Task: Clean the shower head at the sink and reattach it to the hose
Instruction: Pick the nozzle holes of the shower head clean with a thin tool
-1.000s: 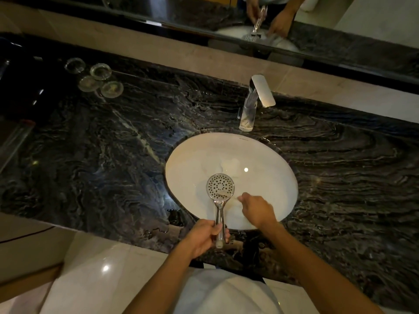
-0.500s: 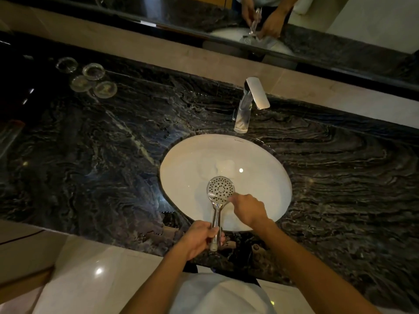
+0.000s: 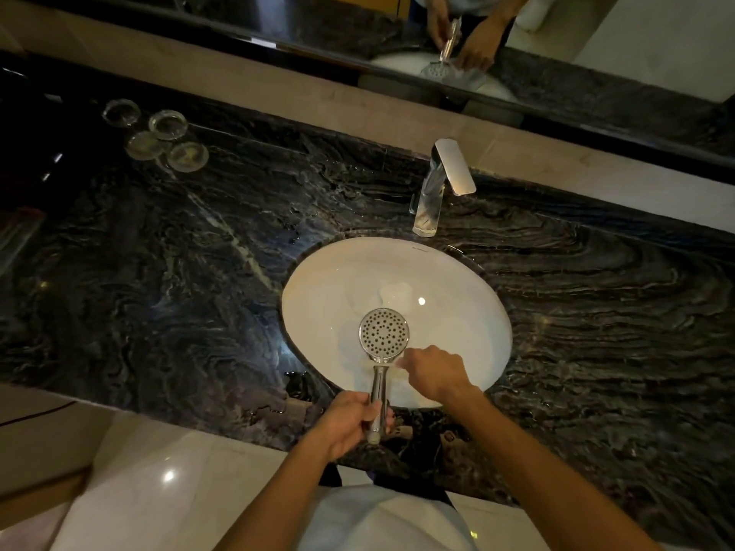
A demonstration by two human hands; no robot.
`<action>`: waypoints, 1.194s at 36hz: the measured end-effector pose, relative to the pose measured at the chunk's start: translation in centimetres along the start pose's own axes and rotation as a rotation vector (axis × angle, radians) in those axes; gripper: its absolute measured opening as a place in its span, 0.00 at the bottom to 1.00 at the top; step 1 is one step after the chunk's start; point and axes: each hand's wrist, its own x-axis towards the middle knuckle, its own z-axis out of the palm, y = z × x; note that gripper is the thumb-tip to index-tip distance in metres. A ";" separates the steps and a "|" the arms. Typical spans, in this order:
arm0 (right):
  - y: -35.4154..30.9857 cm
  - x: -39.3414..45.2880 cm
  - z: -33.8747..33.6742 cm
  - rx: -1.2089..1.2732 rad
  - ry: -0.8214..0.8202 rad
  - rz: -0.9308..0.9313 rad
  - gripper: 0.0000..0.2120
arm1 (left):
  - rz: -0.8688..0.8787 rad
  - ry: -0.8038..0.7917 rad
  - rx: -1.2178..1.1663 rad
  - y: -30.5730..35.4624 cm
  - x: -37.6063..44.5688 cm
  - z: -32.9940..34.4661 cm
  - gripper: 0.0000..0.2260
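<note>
A chrome shower head (image 3: 384,332) with a round, dotted spray face points up over the near part of the white oval sink (image 3: 318,280). No hose is on it. My left hand (image 3: 346,425) grips the lower end of its handle at the counter's front edge. My right hand (image 3: 435,373) has curled fingers, and its fingertips pinch the lower right rim of the head where it joins the handle.
A chrome faucet (image 3: 431,200) stands behind the sink, with no water visibly running. Several small glass dishes (image 3: 167,139) sit at the back left of the dark marble counter (image 3: 159,272). A mirror (image 3: 457,41) along the back wall reflects my hands.
My right hand has moved left from beside the shower head until its fingertips reach the rim. The left hand keeps its hold on the handle.
</note>
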 end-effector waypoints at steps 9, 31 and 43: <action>1.5 0.1 -0.9 0.248 0.129 -0.006 0.21 | 0.008 0.003 -0.009 -0.1 -0.1 -0.4 0.07; 1.9 0.9 -0.7 0.131 0.224 0.029 0.12 | -0.007 -0.016 0.043 0.3 0.1 -0.4 0.07; 0.7 0.3 0.2 0.073 0.109 0.003 0.14 | -0.023 0.000 0.062 0.4 0.0 -0.4 0.10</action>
